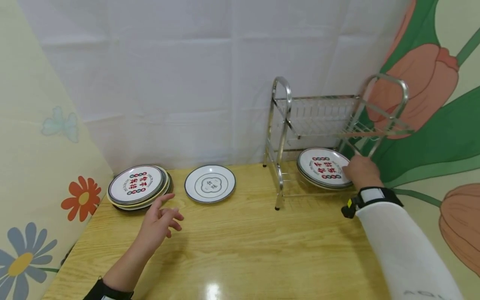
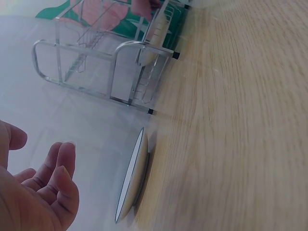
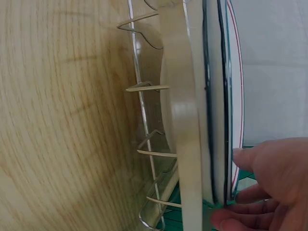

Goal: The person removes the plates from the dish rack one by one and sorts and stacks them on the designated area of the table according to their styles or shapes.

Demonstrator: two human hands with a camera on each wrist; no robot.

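A stack of white plates with red characters [image 1: 324,167] lies on the lower tier of the metal dish rack [image 1: 283,137]. My right hand [image 1: 362,171] is at the right edge of this stack. In the right wrist view, its thumb [image 3: 246,158] rests on the top plate's rim, with the fingers curled around the edge below. My left hand [image 1: 157,223] hovers over the table with loosely bent fingers, holding nothing. Nearest to it are a stack of mixed plates [image 1: 138,183] on the left and a single white plate with a dark rim [image 1: 210,184].
Above the plates, the rack's upper tier [image 1: 322,116] has wire slots. The wooden table [image 1: 240,250] runs back to a white cloth [image 1: 168,83]. Painted walls with flowers [image 1: 412,87] stand at both sides, the right one close to the rack.
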